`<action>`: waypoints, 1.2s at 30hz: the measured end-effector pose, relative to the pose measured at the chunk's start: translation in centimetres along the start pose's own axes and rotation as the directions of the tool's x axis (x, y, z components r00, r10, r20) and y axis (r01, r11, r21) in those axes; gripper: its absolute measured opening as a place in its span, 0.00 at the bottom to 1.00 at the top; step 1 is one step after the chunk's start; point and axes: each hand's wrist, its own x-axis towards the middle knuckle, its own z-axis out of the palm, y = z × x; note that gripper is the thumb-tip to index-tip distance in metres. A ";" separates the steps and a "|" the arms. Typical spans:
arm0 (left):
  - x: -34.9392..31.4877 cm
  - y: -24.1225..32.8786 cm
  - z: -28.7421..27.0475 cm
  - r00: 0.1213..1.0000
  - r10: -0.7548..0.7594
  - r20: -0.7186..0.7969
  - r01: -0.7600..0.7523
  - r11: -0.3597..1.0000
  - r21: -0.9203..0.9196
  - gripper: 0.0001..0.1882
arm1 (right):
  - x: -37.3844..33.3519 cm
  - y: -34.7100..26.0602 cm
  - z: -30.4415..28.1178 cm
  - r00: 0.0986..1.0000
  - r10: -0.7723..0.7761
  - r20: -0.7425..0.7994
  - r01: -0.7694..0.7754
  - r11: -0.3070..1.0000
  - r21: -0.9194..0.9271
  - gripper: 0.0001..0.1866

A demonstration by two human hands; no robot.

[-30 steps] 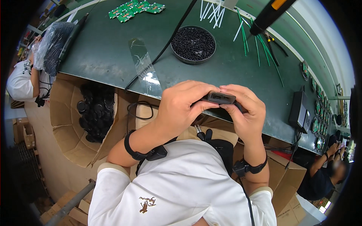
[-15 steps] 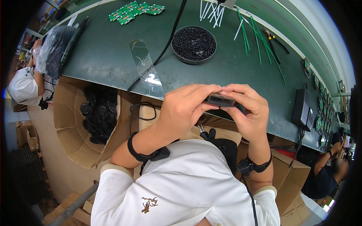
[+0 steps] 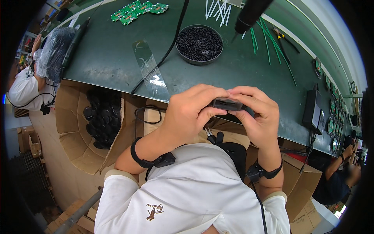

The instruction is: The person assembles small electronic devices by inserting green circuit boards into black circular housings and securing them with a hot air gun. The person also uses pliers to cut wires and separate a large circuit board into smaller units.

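Note:
Between my two hands is a small dark plastic case (image 3: 226,104), level with the table's front edge, its narrow end with a slot-like opening showing. My left hand (image 3: 191,111) grips one side of it, thumb below and fingers above. On the other side my right hand (image 3: 260,116) pinches it the same way. Both sets of fingertips meet along its top, so much of the case is hidden. Beyond the hands, on the green table (image 3: 113,58), a round dish (image 3: 199,45) holds a heap of small black screw-like pieces.
A dark powered screwdriver (image 3: 249,17) hangs at the upper right. Green circuit boards (image 3: 136,11), white strips (image 3: 218,11), green strips (image 3: 269,43), pliers (image 3: 283,45) and a black box (image 3: 313,109) lie around the table. At left stands a carton (image 3: 74,128) of black discs. Co-workers sit either side.
The hanging screwdriver has swung or come down into view over the white and green strips. My hands hold the case in nearly the same place.

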 end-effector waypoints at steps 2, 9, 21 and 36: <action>0.0 0.2 0.0 0.999 -0.033 -0.013 0.032 0.997 -0.075 0.17 | -0.1 0.2 0.0 1.000 0.004 -0.011 -0.004 1.000 0.025 0.19; 0.0 0.2 -0.1 0.995 -0.099 0.010 0.100 0.985 -0.140 0.18 | -0.1 0.6 0.0 1.000 -0.015 -0.021 0.016 1.000 0.024 0.17; 0.0 0.3 -0.8 0.988 -0.137 0.071 0.150 0.962 -0.230 0.20 | -0.4 1.6 0.2 0.999 -0.005 -0.034 0.008 0.997 0.081 0.18; -1.1 -1.7 0.8 0.987 0.132 0.091 -0.154 0.939 0.308 0.28 | -0.4 1.6 -1.0 0.994 -0.012 0.110 0.042 0.961 -0.272 0.22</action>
